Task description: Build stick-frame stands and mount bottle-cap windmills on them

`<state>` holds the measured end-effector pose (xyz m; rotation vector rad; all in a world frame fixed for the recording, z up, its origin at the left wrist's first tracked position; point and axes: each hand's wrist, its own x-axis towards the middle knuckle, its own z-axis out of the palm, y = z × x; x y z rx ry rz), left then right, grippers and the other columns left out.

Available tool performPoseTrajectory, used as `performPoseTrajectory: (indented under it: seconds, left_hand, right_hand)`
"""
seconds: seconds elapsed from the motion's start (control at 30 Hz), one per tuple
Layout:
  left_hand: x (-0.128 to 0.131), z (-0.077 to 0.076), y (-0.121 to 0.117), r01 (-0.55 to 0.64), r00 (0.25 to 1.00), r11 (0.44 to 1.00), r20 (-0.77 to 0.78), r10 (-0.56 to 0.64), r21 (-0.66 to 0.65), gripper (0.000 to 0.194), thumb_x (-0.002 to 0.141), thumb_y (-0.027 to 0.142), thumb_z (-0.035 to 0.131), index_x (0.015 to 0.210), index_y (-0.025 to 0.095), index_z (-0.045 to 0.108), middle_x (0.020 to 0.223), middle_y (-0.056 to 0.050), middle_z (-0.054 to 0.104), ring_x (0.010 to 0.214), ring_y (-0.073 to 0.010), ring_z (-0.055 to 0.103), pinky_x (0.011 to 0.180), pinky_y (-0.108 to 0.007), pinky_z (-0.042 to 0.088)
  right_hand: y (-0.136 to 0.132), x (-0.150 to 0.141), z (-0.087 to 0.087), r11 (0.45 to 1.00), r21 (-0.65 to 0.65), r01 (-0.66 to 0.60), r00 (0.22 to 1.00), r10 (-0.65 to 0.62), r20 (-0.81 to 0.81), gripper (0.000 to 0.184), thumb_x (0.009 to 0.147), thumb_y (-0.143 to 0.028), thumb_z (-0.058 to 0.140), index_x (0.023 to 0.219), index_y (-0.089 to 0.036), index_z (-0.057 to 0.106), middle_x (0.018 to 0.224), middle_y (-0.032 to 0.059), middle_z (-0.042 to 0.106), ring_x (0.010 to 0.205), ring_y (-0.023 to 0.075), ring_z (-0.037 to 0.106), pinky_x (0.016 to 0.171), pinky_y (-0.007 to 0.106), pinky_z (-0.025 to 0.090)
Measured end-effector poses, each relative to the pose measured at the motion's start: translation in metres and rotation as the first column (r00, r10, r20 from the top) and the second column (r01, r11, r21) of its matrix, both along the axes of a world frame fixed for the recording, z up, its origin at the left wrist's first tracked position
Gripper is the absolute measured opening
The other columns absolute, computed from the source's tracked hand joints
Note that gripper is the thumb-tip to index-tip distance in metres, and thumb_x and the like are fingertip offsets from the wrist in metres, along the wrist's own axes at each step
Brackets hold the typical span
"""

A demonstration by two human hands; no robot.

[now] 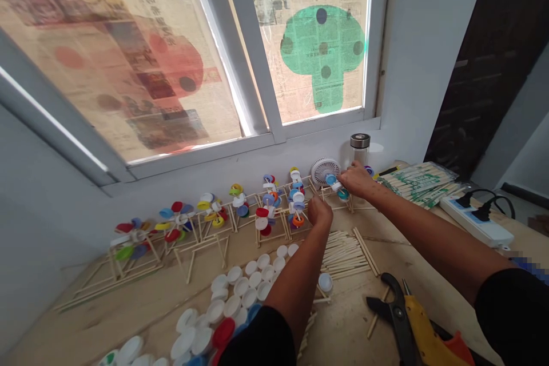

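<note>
My right hand [357, 181] reaches to the back of the table, its fingers closed at a small wheel of blue, white and teal bottle caps [343, 194] mounted on a stick frame. My left hand [321, 213] is closed beside the stick frames, a little left of that wheel; its fingertips are turned away, and what they grip is hidden. Just left of it stands a cap wheel with blue, white and orange caps [297, 206]. Behind the hands, a round white fan [325, 171] leans near the wall.
Several more cap wheels [214, 209] on stick frames line the wall. White bottle caps [240, 286] and wooden sticks [345, 254] lie in front. Black-handled cutters [398, 313], a yellow glue gun [422, 329], a power strip [476, 222], packaged sticks [418, 180] and a bottle [360, 142] are at right.
</note>
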<state>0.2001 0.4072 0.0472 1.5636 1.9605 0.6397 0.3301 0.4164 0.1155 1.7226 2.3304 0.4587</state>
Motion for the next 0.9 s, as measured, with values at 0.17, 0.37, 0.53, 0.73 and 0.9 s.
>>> performPoseTrajectory:
  seconds: [0.17,0.37,0.53,0.73,0.9]
  left_hand:
    - [0.0,0.0,0.0,-0.008,1.0,1.0,0.012,0.008,0.005,0.029,0.089,0.033,0.055,0.114,0.018,0.056,0.115,-0.008,0.059,0.099,-0.0193,0.06,0.083,-0.039,0.052]
    - [0.0,-0.001,0.002,-0.009,1.0,1.0,0.008,0.009,-0.015,0.03,0.089,0.033,0.055,0.114,0.018,0.056,0.116,-0.008,0.058,0.099,-0.0194,0.059,0.083,-0.039,0.052]
    - [0.0,-0.001,0.002,-0.004,1.0,1.0,0.003,0.004,-0.018,0.03,0.089,0.033,0.056,0.115,0.018,0.056,0.116,-0.008,0.058,0.1,-0.0198,0.059,0.084,-0.039,0.051]
    - [0.001,-0.002,0.003,-0.015,1.0,1.0,0.009,0.015,-0.02,0.029,0.089,0.033,0.056,0.114,0.018,0.056,0.115,-0.008,0.058,0.1,-0.0196,0.059,0.084,-0.039,0.052]
    - [0.001,-0.002,0.003,-0.03,0.999,1.0,0.021,0.03,-0.004,0.029,0.089,0.033,0.056,0.114,0.018,0.056,0.115,-0.008,0.059,0.1,-0.0197,0.059,0.083,-0.039,0.052]
  right_hand:
    - [-0.002,-0.002,0.0,1.0,0.011,0.009,1.0,-0.009,-0.009,0.03,0.089,-0.033,0.056,0.112,-0.014,0.058,0.112,0.0077,0.061,0.097,0.0189,0.06,0.084,0.04,0.051]
    - [-0.003,-0.001,-0.002,1.0,0.025,0.016,1.0,-0.016,-0.009,0.03,0.089,-0.033,0.056,0.112,-0.014,0.058,0.111,0.0078,0.061,0.097,0.0189,0.06,0.084,0.04,0.051]
    - [-0.004,0.001,-0.003,0.999,0.046,0.015,1.0,-0.015,-0.005,0.029,0.089,-0.033,0.056,0.11,-0.013,0.059,0.11,0.0079,0.062,0.097,0.0188,0.061,0.084,0.04,0.05]
    - [-0.009,-0.001,-0.001,0.995,0.104,0.005,1.0,-0.003,-0.025,0.025,0.09,-0.034,0.056,0.103,-0.014,0.062,0.104,0.0055,0.064,0.097,0.0185,0.061,0.089,0.043,0.046]
    - [-0.017,-0.004,0.005,0.982,0.186,-0.017,0.996,0.033,-0.079,0.023,0.091,-0.013,0.044,0.095,-0.011,0.066,0.097,0.0127,0.068,0.096,0.0227,0.06,0.097,0.045,0.032]
